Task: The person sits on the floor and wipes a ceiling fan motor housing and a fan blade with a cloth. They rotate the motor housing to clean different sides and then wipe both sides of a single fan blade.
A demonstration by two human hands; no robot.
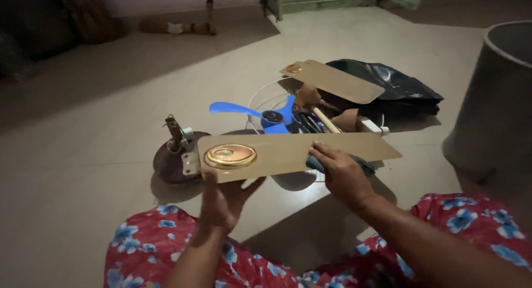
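I hold a tan ceiling-fan blade (288, 150) with a round gold medallion (230, 155) flat over my lap. My left hand (224, 198) supports it from below near the medallion end. My right hand (341, 174) presses a dark cloth (360, 163) onto the blade's top surface. My knees in red flowered fabric (144, 241) show below.
On the tiled floor lie a second tan blade (332, 80), a blue fan propeller (260, 113) on a wire guard (266, 97), a dark round fan base (172, 163), a black bag (399, 88). A large grey bin (499, 105) stands at right.
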